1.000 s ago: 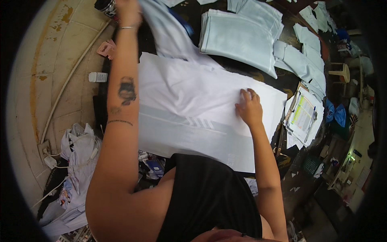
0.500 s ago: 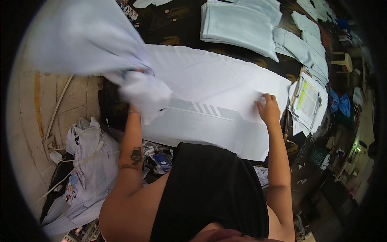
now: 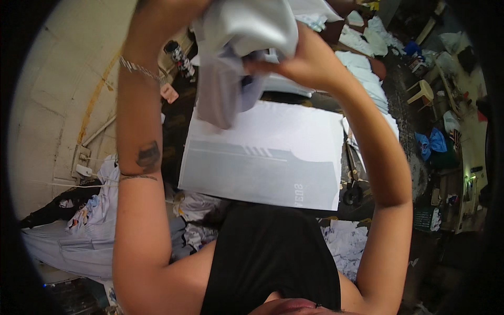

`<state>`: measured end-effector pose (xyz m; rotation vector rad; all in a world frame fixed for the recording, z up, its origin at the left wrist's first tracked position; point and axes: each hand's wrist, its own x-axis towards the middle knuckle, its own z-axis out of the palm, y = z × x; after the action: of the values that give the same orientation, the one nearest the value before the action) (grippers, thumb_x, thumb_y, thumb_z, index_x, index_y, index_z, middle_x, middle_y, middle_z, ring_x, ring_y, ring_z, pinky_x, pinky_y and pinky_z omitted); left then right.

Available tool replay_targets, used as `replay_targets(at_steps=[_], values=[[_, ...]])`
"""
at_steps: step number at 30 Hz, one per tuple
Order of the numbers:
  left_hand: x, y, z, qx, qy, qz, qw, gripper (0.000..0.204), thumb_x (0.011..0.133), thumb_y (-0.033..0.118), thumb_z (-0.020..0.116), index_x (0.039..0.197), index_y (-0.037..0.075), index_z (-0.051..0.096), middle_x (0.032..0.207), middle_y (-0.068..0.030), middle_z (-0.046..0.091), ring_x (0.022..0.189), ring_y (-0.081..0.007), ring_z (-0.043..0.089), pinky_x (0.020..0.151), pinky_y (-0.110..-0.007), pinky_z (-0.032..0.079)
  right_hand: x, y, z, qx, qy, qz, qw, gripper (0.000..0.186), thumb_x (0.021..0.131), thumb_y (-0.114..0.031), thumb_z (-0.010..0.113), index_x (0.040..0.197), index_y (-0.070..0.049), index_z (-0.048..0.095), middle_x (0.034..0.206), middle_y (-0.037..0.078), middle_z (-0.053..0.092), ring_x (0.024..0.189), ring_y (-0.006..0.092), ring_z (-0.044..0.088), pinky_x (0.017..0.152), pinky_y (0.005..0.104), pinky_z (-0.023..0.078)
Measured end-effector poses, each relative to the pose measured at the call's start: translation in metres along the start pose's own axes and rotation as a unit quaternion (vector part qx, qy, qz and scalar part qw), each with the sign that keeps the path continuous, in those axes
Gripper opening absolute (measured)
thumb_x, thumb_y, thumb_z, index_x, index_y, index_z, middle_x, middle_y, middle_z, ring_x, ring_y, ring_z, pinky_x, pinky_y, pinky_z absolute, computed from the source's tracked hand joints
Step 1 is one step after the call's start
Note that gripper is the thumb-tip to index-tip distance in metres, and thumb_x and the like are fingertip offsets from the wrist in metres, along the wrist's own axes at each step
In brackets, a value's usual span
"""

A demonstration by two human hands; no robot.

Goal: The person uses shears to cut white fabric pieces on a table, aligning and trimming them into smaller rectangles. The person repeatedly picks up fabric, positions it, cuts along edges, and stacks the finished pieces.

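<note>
Pale blue-grey bunched cloth garment (image 3: pixel 239 47) hangs high in front of you, over the worktable. Your right hand (image 3: pixel 307 63) is closed round its upper fold, fingers tight on fabric. Your left hand is mostly out of frame at top; can't tell its grip, tho wrist w/ silver chain bracelet (image 3: pixel 139 69) meets the cloth. Below lies a flat white-and-grey printed fabric panel (image 3: pixel 265 157).

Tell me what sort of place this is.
Probably a small garment or fabric-printing workshop: a large white and grey printed sheet on the worktable, stacks of folded pale cloth behind it, crumpled fabric scraps piled on the floor.
</note>
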<state>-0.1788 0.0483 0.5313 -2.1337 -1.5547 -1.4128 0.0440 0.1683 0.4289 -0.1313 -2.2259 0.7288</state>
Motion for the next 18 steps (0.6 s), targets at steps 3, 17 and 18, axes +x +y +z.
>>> replay_targets(at_steps=[3, 17, 18], values=[[0.072, 0.055, -0.028, -0.127, 0.041, 0.047, 0.99, 0.029, 0.097, 0.029, 0.074, 0.108, 0.002, 0.075, 0.096, -0.0044, 0.075, 0.086, -0.0096, 0.067, 0.074, -0.025, 0.054, 0.054, -0.042, -0.062, -0.107, 0.061, -0.053, 0.991, 0.03, 0.097, -0.008, 0.062, 0.124, 0.003, 0.068, 0.107, 0.011, 0.074, 0.093, 0.0197, 0.067, 0.08, 0.0283, 0.053], [0.132, 0.08, -0.169, 0.117, 0.28, -0.058, 0.951, 0.052, 0.102, 0.045, 0.062, 0.107, -0.005, 0.073, 0.092, -0.0077, 0.073, 0.081, -0.0153, 0.065, 0.073, -0.034, 0.054, 0.033, -0.101, -0.316, -0.179, -0.166, 0.145, 0.959, 0.022, 0.099, -0.025, 0.074, 0.105, -0.005, 0.077, 0.075, -0.003, 0.068, 0.07, 0.0033, 0.064, 0.063, 0.022, 0.053], [0.132, 0.087, -0.17, 0.105, 0.263, -0.064, 0.957, 0.05, 0.102, 0.043, 0.061, 0.106, -0.005, 0.073, 0.092, -0.0076, 0.073, 0.081, -0.0153, 0.065, 0.073, -0.033, 0.054, 0.028, -0.101, -0.321, -0.212, -0.174, 0.207, 0.939, 0.022, 0.099, -0.025, 0.073, 0.106, -0.004, 0.077, 0.077, -0.003, 0.069, 0.07, 0.0045, 0.065, 0.062, 0.0223, 0.051]])
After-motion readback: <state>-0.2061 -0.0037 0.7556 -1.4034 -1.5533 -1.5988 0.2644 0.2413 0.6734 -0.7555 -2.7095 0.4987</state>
